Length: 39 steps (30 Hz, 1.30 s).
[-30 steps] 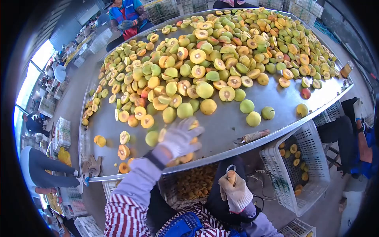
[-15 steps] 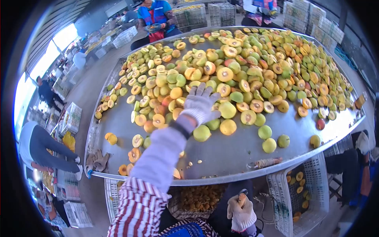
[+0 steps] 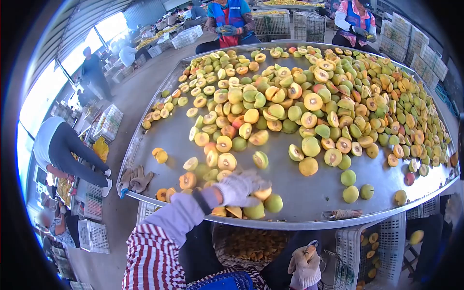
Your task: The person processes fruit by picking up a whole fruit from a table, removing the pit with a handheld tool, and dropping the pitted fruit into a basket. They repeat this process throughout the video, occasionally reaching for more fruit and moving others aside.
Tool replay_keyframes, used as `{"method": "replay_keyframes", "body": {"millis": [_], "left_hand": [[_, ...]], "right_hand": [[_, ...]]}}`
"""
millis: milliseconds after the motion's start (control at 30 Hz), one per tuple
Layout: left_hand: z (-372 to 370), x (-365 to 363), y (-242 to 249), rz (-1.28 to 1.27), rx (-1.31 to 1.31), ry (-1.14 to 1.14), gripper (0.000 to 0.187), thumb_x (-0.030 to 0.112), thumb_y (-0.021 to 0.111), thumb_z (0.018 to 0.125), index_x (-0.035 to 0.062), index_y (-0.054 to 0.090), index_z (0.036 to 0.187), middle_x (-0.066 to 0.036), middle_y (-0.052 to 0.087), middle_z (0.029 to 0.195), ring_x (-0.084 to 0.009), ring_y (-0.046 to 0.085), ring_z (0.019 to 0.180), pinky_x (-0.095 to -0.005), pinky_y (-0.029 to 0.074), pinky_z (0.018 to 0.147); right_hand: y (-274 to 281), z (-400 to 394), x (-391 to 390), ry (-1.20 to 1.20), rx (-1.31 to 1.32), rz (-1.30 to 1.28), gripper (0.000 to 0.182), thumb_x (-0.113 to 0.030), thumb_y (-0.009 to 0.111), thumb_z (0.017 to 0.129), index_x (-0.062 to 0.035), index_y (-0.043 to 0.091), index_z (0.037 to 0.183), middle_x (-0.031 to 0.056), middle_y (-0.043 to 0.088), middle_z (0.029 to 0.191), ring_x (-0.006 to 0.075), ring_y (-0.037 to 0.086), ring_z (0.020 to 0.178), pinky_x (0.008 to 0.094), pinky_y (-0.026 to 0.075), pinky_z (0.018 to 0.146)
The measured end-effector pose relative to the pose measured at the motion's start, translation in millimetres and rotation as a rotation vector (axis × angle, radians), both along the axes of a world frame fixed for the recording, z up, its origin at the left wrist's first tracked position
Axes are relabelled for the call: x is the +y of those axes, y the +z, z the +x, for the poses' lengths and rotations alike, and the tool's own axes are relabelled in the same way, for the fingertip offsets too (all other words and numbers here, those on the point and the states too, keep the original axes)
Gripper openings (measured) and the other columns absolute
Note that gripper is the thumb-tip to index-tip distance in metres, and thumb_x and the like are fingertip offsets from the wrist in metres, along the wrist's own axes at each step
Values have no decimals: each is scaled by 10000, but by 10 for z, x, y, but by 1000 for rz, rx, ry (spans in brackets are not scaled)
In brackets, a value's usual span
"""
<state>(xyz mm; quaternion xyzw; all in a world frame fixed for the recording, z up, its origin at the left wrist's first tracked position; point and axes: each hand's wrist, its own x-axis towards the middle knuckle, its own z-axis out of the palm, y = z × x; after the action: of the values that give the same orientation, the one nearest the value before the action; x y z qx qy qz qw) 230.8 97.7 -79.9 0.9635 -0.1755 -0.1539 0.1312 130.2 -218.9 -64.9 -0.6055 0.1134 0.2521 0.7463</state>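
My left hand, in a pale glove, lies over fruit near the table's front edge. Its fingers and thumb are apart, somewhat blurred, touching a cut orange fruit. Green fruits lie beside its fingertips, and halved ones are behind and left of it. My right hand, also gloved, is low in front of the table, closed on a small metal tool whose looped end shows. A large heap of whole and halved fruit covers the far part of the metal table.
Spare gloves lie at the table's left corner, and a wrapped tool near the front edge. Crates stand below. Two people sit across the table; another person bends at the left.
My left hand has drawn back from the heap towards the front edge, and several fruits have moved with it. The view has shifted, showing more on the left. My right hand remains low.
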Motion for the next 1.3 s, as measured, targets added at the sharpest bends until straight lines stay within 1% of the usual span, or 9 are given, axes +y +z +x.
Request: {"method": "replay_keyframes", "body": {"millis": [100, 167, 233, 300, 400, 700, 967, 1233, 1300], "left_hand": [[-79, 157, 132, 8, 84, 38, 631, 420, 662, 881, 172, 492, 1435, -144, 494, 1431, -349, 507, 1287, -451, 401, 1087], [69, 475, 201, -351, 308, 174, 588, 386, 638, 903, 150, 502, 1424, -125, 562, 1373, -339, 549, 1238, -426, 413, 1076], [251, 667, 311, -525, 30, 338, 514, 344, 634, 903, 111, 556, 1355, -116, 633, 1255, -325, 568, 1199, -410, 447, 1028], [526, 942, 95, -129, -380, 625, 457, 341, 655, 884, 90, 595, 1261, -129, 590, 1317, -326, 581, 1190, -425, 473, 995], [727, 1206, -245, 220, -170, 881, 426, 279, 646, 877, 91, 589, 1254, -161, 603, 1285, -343, 623, 1118, -426, 507, 940], [164, 943, -1, 32, -124, 603, 487, 268, 729, 800, 126, 542, 1227, -160, 675, 1145, -366, 650, 1057, -460, 516, 905], [-721, 704, 479, -744, -343, 608, 627, 322, 716, 887, 28, 457, 1375, -141, 638, 1197, -256, 605, 1159, -362, 457, 1003], [-1841, 353, 723, -1401, -69, 769, 471, 203, 729, 894, 35, 495, 1267, -72, 586, 1248, -161, 591, 1124, -285, 480, 962], [-1992, 168, 712, -1950, -82, 738, 363, 81, 674, 881, 49, 520, 1209, -90, 593, 1192, -222, 619, 1067, -360, 535, 882]], "right_hand": [[-4, -28, 13, 9, -9, -30, 130, -130, 565, 986, -63, 562, 874, 7, 518, 595, 94, 471, 448, 225, 368, 414], [-40, -17, 26, 12, -34, -51, 144, -147, 571, 991, -66, 570, 872, 5, 517, 582, 90, 470, 448, 226, 365, 416], [-4, -13, 58, 23, -30, -68, 144, -151, 571, 993, -65, 572, 877, 4, 516, 577, 90, 469, 448, 227, 364, 418], [16, 18, 86, 38, -39, -86, 144, -154, 571, 995, -64, 575, 883, 3, 515, 572, 90, 468, 447, 227, 364, 419], [20, 11, 125, 32, -37, -123, 147, -161, 574, 995, -64, 579, 884, 3, 512, 569, 91, 467, 446, 228, 364, 422], [-63, -82, 228, -23, -124, -6, 102, -154, 604, 988, -69, 560, 1022, 9, 521, 621, 97, 465, 448, 228, 373, 414], [-7, -229, 237, -56, -246, 10, 132, -120, 539, 1014, -74, 537, 1138, 4, 517, 664, 90, 441, 457, 220, 364, 417], [24, -300, 344, 33, -201, -90, 111, -169, 542, 1015, -90, 578, 1085, -12, 533, 682, 77, 441, 484, 206, 358, 438], [132, -340, 409, 86, -140, -123, 107, -207, 583, 992, -105, 608, 1013, -36, 534, 659, 66, 453, 485, 203, 339, 425]]}}
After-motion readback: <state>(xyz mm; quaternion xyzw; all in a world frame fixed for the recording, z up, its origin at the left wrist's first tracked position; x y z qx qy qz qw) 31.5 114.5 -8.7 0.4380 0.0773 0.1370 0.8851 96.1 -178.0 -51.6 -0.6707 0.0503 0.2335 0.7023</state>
